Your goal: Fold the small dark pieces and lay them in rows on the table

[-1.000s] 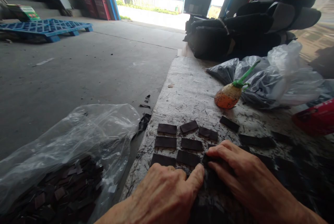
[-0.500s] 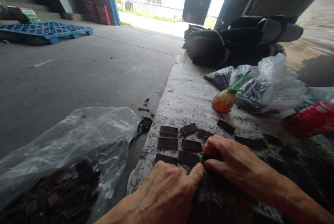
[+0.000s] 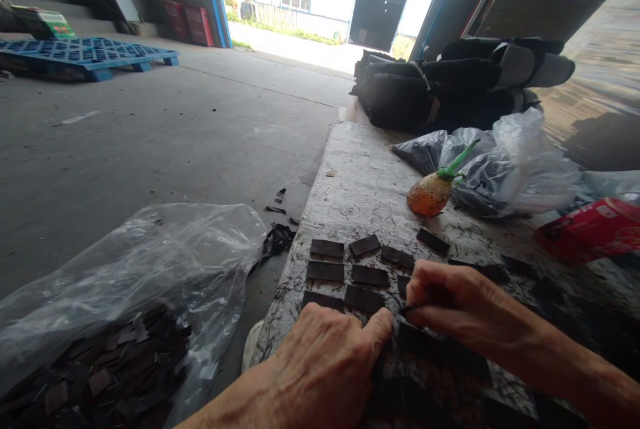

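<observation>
Several small black rectangular pieces [image 3: 370, 275] lie in loose rows on the pale, scuffed tabletop [image 3: 345, 179]. My left hand [image 3: 333, 349] is low over the table at the near end of these rows, its thumb pressed in against the other fingers. Whatever it grips is hidden under it. Just to its right, my right hand [image 3: 445, 299] is closed in a pinch, and a thin black strip [image 3: 407, 310] pokes out at its fingertips. Larger dark pieces [image 3: 445, 349] lie in shadow beneath my right wrist.
An orange bulb-shaped container with a green spout [image 3: 431, 194] stands beyond my hands. Behind it are a filled plastic bag [image 3: 520, 169], a red box [image 3: 590, 229] and black rolls [image 3: 450, 82]. On the left, a clear bag [image 3: 200, 242] holds dark scraps. A blue pallet [image 3: 100, 59] lies farther off.
My right hand has drawn slightly right, away from my left thumb, and the thin black strip now shows at its fingertips. My left hand has stayed nearly in place.
</observation>
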`<move>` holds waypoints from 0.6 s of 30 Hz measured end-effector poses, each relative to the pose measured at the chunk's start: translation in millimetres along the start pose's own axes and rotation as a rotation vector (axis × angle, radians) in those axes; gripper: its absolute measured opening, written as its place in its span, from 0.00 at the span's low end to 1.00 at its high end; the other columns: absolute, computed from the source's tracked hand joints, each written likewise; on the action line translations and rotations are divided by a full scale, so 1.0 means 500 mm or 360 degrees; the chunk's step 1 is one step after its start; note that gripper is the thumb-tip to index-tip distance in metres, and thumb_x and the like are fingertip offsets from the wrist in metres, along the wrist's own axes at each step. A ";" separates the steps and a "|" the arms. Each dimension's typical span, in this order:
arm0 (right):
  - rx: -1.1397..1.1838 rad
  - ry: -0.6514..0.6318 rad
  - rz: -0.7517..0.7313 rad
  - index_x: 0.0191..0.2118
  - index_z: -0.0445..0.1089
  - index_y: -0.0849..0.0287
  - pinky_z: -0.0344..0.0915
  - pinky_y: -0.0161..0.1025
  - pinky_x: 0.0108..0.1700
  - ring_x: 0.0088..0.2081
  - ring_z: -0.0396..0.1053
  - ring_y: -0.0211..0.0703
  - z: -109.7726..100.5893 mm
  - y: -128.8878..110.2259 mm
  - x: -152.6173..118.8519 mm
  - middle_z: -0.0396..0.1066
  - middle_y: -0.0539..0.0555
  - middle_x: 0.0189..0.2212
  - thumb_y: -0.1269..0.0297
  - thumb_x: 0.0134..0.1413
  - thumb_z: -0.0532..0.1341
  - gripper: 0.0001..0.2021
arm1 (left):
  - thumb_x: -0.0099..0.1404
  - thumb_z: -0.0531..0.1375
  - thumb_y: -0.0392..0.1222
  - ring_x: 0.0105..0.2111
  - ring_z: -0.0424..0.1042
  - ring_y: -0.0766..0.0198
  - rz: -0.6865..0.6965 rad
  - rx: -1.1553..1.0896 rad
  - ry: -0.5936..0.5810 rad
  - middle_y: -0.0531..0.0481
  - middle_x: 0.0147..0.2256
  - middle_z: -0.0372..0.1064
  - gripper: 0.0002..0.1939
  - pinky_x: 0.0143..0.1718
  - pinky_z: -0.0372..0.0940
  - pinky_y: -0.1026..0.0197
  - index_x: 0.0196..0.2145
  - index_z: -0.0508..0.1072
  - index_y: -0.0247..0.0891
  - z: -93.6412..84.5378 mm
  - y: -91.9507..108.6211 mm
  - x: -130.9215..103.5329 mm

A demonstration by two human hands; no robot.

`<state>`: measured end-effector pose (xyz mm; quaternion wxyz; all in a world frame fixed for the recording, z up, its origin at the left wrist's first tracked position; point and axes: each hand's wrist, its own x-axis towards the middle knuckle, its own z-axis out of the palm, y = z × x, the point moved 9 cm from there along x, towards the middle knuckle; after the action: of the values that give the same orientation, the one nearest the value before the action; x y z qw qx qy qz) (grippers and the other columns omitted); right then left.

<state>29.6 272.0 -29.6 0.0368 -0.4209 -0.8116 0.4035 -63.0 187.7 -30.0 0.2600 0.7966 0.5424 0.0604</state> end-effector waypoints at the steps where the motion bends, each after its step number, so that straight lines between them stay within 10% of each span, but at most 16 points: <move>1: 0.0234 0.0009 0.0045 0.26 0.60 0.57 0.52 0.30 0.24 0.23 0.54 0.32 -0.005 0.009 -0.005 0.57 0.42 0.20 0.68 0.47 0.59 0.05 | 0.54 0.50 0.27 0.25 0.70 0.60 0.0003 -0.0018 -0.0009 0.52 0.28 0.71 0.22 0.27 0.60 0.63 0.46 0.63 0.42 0.002 -0.003 0.001; 10: 0.1001 0.0069 0.0312 0.32 0.67 0.57 0.51 0.27 0.20 0.20 0.53 0.29 -0.015 0.015 -0.107 0.61 0.43 0.21 0.63 0.42 0.64 0.09 | 0.64 0.51 0.41 0.23 0.60 0.68 -0.0112 -0.0858 0.0322 0.56 0.23 0.62 0.10 0.27 0.55 0.67 0.33 0.72 0.40 -0.060 0.028 -0.007; 18: 0.1474 0.0516 0.0326 0.31 0.67 0.57 0.58 0.28 0.21 0.19 0.59 0.30 0.014 0.030 -0.241 0.65 0.44 0.20 0.57 0.40 0.67 0.13 | 0.55 0.61 0.45 0.21 0.53 0.70 -0.0285 -0.1916 0.0241 0.57 0.20 0.56 0.11 0.23 0.50 0.67 0.26 0.67 0.35 0.028 0.153 -0.028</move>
<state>114.1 186.4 -10.9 0.3057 -0.4952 -0.4856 0.6524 0.5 149.0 -2.7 0.6293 0.4546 0.4949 0.3904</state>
